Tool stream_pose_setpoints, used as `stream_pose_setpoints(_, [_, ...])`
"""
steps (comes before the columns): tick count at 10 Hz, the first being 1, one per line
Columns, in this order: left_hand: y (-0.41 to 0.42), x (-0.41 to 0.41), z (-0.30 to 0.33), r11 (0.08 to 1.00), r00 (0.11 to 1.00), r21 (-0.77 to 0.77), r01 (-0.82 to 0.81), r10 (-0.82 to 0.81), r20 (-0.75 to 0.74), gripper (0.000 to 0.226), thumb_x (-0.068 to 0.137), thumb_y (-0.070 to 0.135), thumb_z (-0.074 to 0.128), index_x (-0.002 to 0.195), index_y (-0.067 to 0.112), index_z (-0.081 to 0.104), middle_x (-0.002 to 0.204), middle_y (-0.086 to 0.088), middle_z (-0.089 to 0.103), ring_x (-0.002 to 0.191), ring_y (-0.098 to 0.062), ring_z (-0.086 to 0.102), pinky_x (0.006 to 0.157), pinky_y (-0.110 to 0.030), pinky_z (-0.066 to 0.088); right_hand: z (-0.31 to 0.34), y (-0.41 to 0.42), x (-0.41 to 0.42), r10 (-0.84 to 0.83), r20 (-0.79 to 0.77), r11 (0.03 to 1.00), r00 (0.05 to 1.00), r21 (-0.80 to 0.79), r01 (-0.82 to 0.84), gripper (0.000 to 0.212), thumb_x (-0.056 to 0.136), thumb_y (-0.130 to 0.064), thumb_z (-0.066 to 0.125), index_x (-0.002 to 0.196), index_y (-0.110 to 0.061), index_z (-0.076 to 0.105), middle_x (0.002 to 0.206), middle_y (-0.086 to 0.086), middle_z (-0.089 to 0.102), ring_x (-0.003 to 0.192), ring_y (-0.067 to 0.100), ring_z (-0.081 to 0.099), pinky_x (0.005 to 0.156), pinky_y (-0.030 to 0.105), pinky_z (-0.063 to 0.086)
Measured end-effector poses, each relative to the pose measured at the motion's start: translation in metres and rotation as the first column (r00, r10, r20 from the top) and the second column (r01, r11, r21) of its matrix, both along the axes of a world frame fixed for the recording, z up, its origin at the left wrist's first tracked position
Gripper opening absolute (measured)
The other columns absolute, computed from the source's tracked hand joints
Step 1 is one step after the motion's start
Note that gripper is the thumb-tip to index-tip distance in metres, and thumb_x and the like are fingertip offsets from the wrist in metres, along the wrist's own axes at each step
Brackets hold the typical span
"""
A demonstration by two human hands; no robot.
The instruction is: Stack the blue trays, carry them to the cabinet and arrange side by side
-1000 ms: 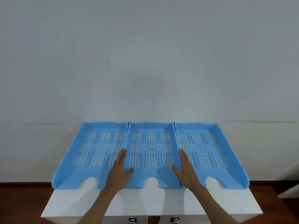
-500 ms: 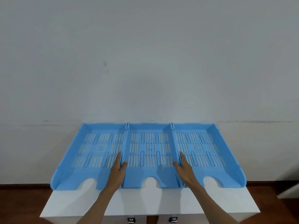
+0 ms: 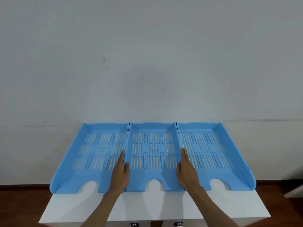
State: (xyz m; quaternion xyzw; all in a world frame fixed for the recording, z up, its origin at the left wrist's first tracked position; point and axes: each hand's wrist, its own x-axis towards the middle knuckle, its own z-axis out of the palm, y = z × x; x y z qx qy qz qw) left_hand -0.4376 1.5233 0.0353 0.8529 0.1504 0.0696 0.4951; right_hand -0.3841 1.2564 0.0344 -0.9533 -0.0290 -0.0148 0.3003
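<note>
Three light-blue slotted trays stand side by side on the white cabinet top (image 3: 147,208), their back walls against the wall: the left tray (image 3: 91,154), the middle tray (image 3: 152,149) and the right tray (image 3: 211,149). My left hand (image 3: 120,174) lies along the middle tray's left wall, fingers on the left tray's side and thumb inside the middle tray. My right hand (image 3: 186,172) mirrors it on the middle tray's right wall, fingers stretched over the right tray's floor. Both hands pinch those walls.
A plain grey-white wall (image 3: 147,63) rises directly behind the trays. Dark wooden floor (image 3: 19,203) shows on both sides of the cabinet. Two small drawer labels (image 3: 135,224) sit at the cabinet's front edge.
Both hands have slid inward from lying flat on the outer trays' floors to the middle tray's side walls, and the thumbs have closed over those walls. The trays have not moved.
</note>
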Motion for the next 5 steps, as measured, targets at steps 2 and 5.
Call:
stream_pose_setpoints(2, [-0.004, -0.003, 0.010, 0.998, 1.000, -0.058, 0.006, -0.006, 0.008, 0.058, 0.102, 0.035, 0.042, 0.154, 0.029, 0.019, 0.160, 0.000, 0.030, 0.146, -0.022, 0.030, 0.119, -0.044, 0.027, 0.005, -0.001, 0.001, 0.047, 0.028, 0.991, 0.998, -0.126, -0.043, 0.065, 0.100, -0.018, 0.038, 0.155, -0.010, 0.004, 0.165, 0.005, 0.008, 0.108, 0.030, 0.062, 0.088, 0.036, 0.050])
stream_pose_setpoints(5, [0.014, -0.014, 0.039, 0.994, 0.997, 0.093, 0.051, -0.045, -0.065, 0.076, 0.091, 0.066, 0.037, 0.154, 0.028, 0.021, 0.160, 0.001, 0.028, 0.147, -0.021, 0.025, 0.117, -0.047, 0.023, 0.031, -0.014, -0.022, 0.087, -0.061, 0.977, 0.994, -0.188, -0.098, 0.072, 0.100, -0.054, 0.021, 0.155, -0.020, -0.010, 0.164, 0.001, -0.013, 0.151, 0.020, -0.010, 0.123, 0.040, -0.001])
